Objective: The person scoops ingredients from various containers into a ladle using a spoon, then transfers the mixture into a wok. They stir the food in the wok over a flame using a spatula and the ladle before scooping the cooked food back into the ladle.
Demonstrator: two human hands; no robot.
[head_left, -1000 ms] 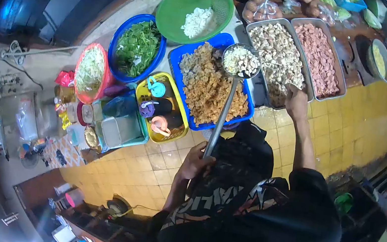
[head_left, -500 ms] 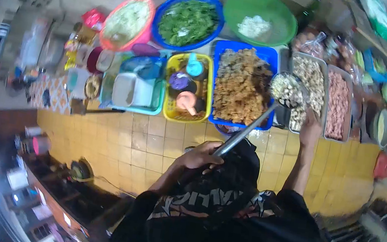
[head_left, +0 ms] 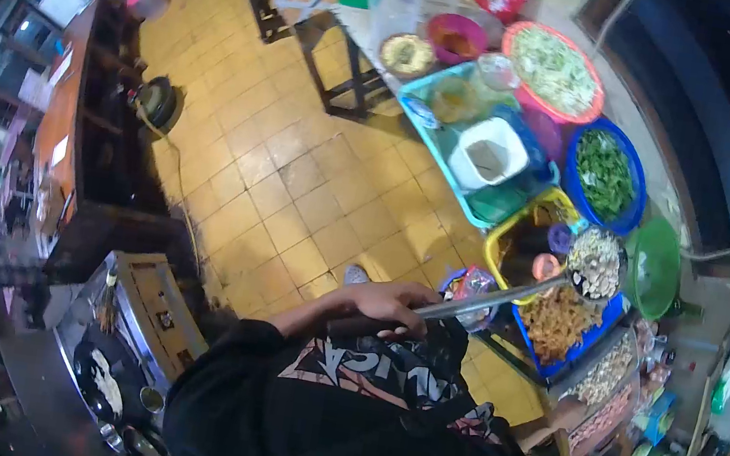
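My left hand (head_left: 391, 309) is closed around the handle of a long metal ladle (head_left: 491, 301). The ladle's bowl is heaped with pale chopped food (head_left: 597, 261) and hangs over the yellow basket and the blue tray of browned food (head_left: 558, 328). Low at the right, my right hand (head_left: 561, 416) is beside the containers of pale diced pieces (head_left: 603, 372) and pink meat (head_left: 602, 419). Its fingers are too small and blurred to make out.
Beyond the ladle are a blue basin of chopped greens (head_left: 607, 175), a green basin (head_left: 651, 271) and a pink-rimmed basin of shredded vegetable (head_left: 553, 72). A turquoise tray (head_left: 471, 211) holds a white tub. Behind my left side stands a stove (head_left: 150, 309) with a black pan (head_left: 110, 383).
My view has swung to the left, bringing the stove in. The filled ladle has come away from the diced-food container. My right hand is no longer beside the ladle's bowl.
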